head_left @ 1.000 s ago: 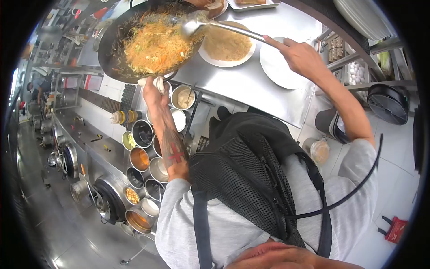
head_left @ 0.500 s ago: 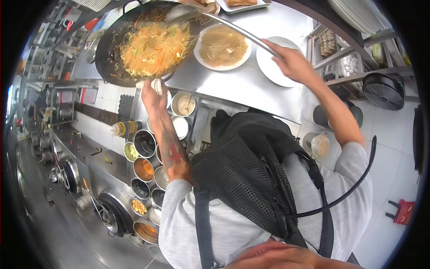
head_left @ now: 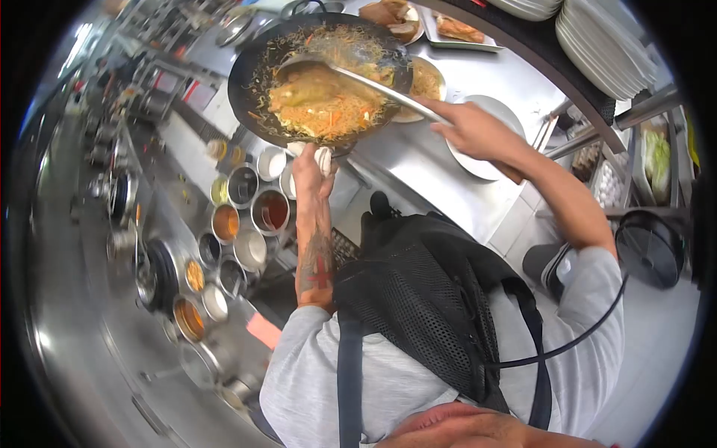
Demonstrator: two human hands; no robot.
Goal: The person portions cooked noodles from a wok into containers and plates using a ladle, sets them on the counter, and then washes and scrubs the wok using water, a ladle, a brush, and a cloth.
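My left hand [head_left: 308, 176] is closed on a folded white cloth [head_left: 323, 160] at the near rim of a black wok [head_left: 250, 104], gripping its handle through it. Fried thin noodles [head_left: 325, 112] with orange and pale bits fill the wok. In my right hand [head_left: 478, 133] is the long metal handle of a ladle [head_left: 388, 92]. Its bowl rests in the noodles at the middle of the wok. The wok partly covers a plate of noodles [head_left: 427, 81] to its right. Below my right hand lies a white plate [head_left: 499, 112], partly hidden by the hand and forearm.
Several metal pots, among them one with red sauce [head_left: 270, 212], stand left of my left forearm. Food on a white tray [head_left: 457, 31] sits at the counter's back. Stacked plates [head_left: 601, 48] are on a shelf at upper right. A black round pan-like object [head_left: 650, 250] is at right.
The wok now overlaps the noodle plate, further right in view. The ladle's bowl has gone from the wok's right rim into the noodles. The camera view has also turned.
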